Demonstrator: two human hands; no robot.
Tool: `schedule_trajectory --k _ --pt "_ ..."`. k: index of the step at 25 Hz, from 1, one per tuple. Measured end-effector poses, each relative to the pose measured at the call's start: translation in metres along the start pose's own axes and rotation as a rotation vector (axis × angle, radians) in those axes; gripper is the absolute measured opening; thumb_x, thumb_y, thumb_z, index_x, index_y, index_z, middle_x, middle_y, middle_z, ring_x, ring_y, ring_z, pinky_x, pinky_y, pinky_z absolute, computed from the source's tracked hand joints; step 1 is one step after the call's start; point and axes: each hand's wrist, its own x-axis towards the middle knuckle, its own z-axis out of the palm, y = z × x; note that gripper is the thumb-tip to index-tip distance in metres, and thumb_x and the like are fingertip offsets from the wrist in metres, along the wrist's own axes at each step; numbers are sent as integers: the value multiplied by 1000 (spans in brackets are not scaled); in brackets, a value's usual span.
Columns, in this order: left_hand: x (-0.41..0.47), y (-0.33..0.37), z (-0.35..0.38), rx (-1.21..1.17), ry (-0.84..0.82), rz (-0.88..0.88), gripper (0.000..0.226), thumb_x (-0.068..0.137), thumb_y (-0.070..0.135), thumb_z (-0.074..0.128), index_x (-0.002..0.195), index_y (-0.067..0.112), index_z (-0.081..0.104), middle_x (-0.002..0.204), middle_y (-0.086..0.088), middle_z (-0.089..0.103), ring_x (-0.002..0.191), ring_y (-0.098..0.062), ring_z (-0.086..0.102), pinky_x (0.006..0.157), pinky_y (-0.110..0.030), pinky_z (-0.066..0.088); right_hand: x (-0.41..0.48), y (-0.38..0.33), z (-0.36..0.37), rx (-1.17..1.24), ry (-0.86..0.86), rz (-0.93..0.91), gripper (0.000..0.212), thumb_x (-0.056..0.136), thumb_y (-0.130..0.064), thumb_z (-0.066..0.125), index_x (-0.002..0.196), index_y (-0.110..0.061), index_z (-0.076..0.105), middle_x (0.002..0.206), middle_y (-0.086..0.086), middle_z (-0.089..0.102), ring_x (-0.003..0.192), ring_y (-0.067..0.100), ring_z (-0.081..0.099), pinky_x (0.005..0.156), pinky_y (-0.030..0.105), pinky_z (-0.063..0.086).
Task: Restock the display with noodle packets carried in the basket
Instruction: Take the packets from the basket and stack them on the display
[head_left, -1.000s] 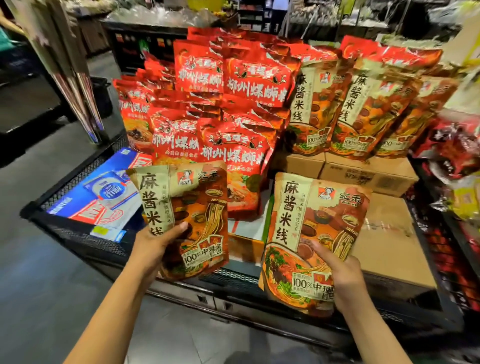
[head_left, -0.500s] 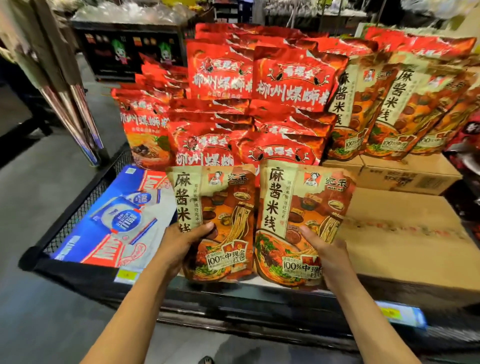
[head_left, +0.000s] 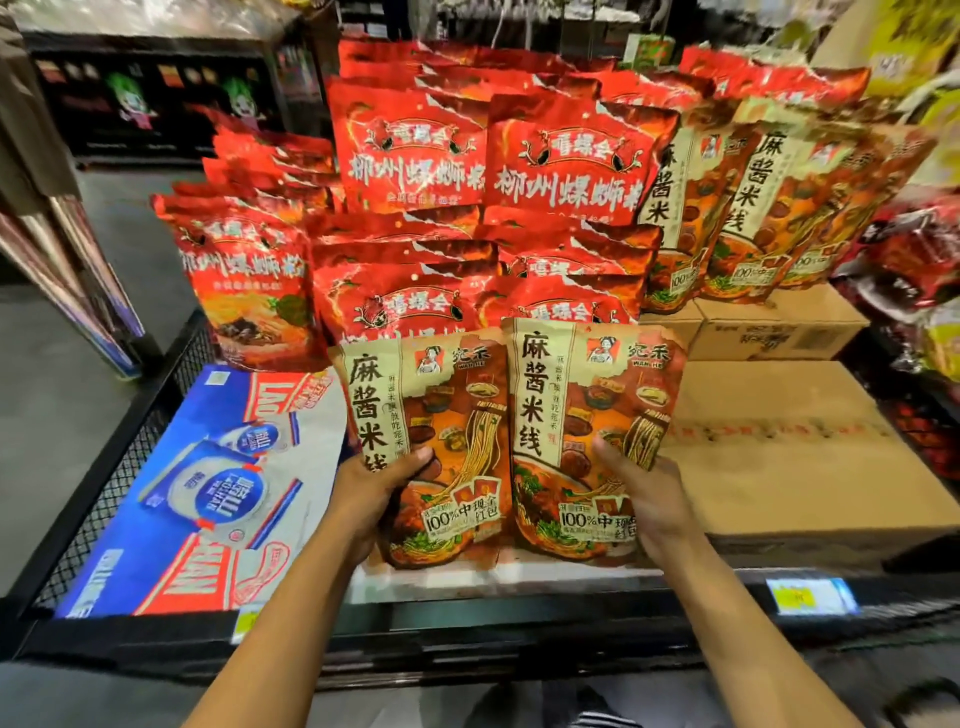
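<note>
You held the left packet (head_left: 447, 415) and the right packet (head_left: 587, 415), both brown noodle pouches, upright and side by side at the centre of the frame. Their inner edges touched and their printed faces were turned toward you. I judge this was to stand them as a front row that shoppers could read.

Your left hand (head_left: 374, 493) gripped the left packet low on its outer edge, thumb curled across the front and fingers hidden behind. Your right hand (head_left: 649, 499) gripped the right packet the same way on its outer edge. I could not tell whether the packet bottoms touched the pale surface below them.

Directly behind them stood the red packets (head_left: 410, 150). The matching packets (head_left: 748, 208) leaned in a row at the upper right on cardboard boxes (head_left: 779, 332), which served as raised steps. The black wire-sided display bin (head_left: 119, 467) held all of this, plus a blue carton (head_left: 208, 488) lying flat at the lower left. The basket was not in view.
</note>
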Motion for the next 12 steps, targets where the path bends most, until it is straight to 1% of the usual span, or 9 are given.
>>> schedule_trajectory --k 1,2,3,4,6,7,10,12 --pt "5 4 1 -19 15 7 49 69 12 82 116 8 68 104 -12 75 95 -29 73 82 -37 56 6 -5 2 21 -23 -34 54 78 -29 79 124 -7 62 113 13 72 104 31 70 84 43 59" --pt "9 7 2 -33 28 8 51 67 12 82 115 7 68 104 -13 75 93 -29 73 80 -37 56 12 -9 4 29 -45 -66 42 86 -13 70 126 -6 60 115 14 71 105 31 69 82 39 59" --pt "13 11 4 -35 35 10 50 66 12 82 114 6 69 104 -15 75 91 -29 73 78 -36 56 18 -12 6 31 -76 -85 37 90 -3 62 127 -5 59 116 14 71 105 30 69 82 38 58" --pt "16 15 6 -30 39 17 46 69 10 81 113 6 69 103 -15 75 89 -28 74 74 -34 57 24 -15 6 27 -108 -84 35 92 0 58 127 -5 59 116 14 71 106 30 69 83 39 58" --pt "17 20 14 -22 32 40 39 74 5 78 112 7 68 101 -13 76 87 -27 74 67 -30 59 34 -19 2 17 -143 -63 36 93 -3 57 129 -5 58 119 17 69 109 33 68 87 44 57" --pt "17 20 19 -26 18 50 41 74 6 78 114 8 68 101 -11 76 89 -26 74 67 -30 59 37 -20 -3 19 -139 -50 37 93 -6 58 130 -4 57 119 19 69 109 35 67 87 45 57" --pt "19 21 48 -19 -54 39 52 67 12 84 115 10 67 105 -11 75 95 -29 73 81 -38 57 46 -30 -28 69 -84 12 32 94 -6 56 125 -5 60 114 18 71 103 36 69 79 43 60" --pt "23 22 78 16 -65 27 43 68 12 84 108 8 70 101 -13 76 91 -31 73 81 -38 56 57 -42 -52 112 -64 44 27 96 -2 51 120 -5 62 109 16 73 96 33 72 72 41 61"
